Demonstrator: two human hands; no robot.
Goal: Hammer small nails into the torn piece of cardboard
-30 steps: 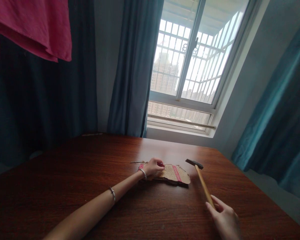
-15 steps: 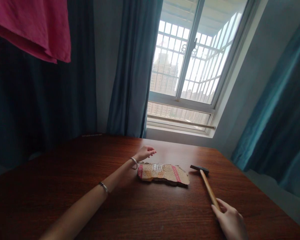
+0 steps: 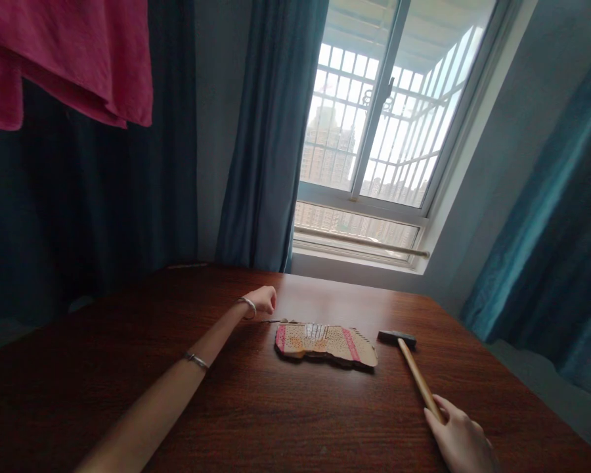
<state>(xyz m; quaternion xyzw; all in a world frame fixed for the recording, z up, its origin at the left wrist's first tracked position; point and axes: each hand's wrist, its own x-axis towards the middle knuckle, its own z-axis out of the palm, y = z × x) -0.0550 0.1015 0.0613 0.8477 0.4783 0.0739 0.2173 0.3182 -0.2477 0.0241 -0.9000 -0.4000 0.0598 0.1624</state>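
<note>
Hammer (image 3: 419, 378) gripped near its handle's end, cardboard (image 3: 333, 345) flat on the desk (image 3: 295, 420).
The right hand (image 3: 461, 433) closes round the wood, leaving the metal head well clear of the fingers, probably for leverage. The left hand (image 3: 263, 299) is curled near the cardboard's far left corner; whether it holds anything, I cannot tell. Lying flat, the cardboard seems to give its row of thin nail-like pieces (image 3: 316, 332) a steady base.

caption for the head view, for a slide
Right hand holding a hammer, left hand near a spotted, pink-banded cardboard piece on a brown table.
</note>
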